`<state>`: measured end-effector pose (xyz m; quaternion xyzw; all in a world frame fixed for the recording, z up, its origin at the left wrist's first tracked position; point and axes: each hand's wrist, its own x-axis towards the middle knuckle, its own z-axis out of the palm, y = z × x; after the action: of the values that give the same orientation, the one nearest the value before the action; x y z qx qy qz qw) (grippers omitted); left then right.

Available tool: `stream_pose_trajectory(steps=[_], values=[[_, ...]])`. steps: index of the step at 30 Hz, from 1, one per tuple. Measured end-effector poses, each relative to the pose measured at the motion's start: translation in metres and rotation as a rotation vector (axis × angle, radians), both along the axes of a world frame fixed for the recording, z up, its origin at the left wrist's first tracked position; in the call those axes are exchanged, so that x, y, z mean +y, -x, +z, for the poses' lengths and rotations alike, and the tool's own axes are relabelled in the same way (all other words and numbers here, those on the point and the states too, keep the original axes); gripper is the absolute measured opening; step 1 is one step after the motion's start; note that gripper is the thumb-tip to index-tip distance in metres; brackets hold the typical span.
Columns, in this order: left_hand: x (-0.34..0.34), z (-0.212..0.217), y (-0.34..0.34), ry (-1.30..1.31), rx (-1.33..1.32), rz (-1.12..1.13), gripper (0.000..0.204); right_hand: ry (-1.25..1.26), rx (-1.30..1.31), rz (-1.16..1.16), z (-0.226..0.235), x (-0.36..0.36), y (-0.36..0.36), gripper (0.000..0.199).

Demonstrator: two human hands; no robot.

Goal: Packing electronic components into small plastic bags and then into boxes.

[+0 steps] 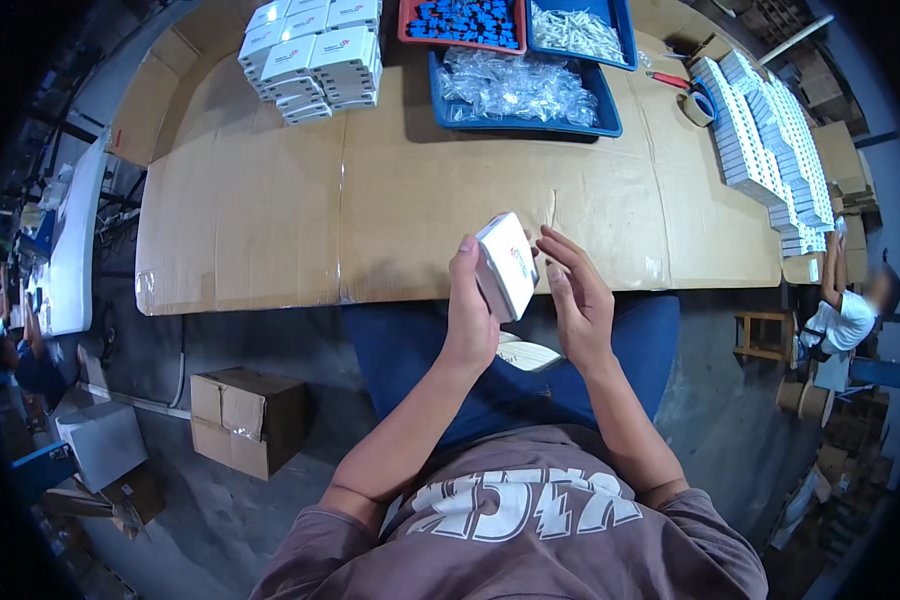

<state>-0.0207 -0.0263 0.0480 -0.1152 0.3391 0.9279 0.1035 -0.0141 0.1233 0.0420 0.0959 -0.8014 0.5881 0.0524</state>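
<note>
Up close, the left hand (473,310) grips a small white carton (507,265). Beside it the right hand (580,300) is open, fingertips (548,237) just by the carton's edge.

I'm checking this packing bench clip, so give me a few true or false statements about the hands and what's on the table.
1. The left hand holds a small white box. True.
2. The right hand grips a tape dispenser. False: its open fingers are beside the box; the tape dispenser lies on the table.
3. White boxes are stacked at the table's far left. True.
4. The trays are all red. False: one red tray, and blue trays.
</note>
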Motion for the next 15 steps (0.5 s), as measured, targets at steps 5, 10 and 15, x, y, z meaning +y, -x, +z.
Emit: stream_pose_trajectory(steps=[5, 10, 15], values=[[0.012, -0.003, -0.020, 0.220, 0.300, 0.107, 0.072, 0.243, -0.105, 0.076, 0.007, 0.001, -0.008, 0.033], [0.026, -0.017, -0.039, 0.563, 0.530, 0.298, 0.086, 0.432, -0.397, 0.164, 0.022, 0.004, -0.033, 0.041], [0.031, -0.018, -0.040, 0.913, 0.856, 0.475, 0.086, 0.463, -0.368, 0.220, 0.042, -0.005, -0.052, 0.057]])
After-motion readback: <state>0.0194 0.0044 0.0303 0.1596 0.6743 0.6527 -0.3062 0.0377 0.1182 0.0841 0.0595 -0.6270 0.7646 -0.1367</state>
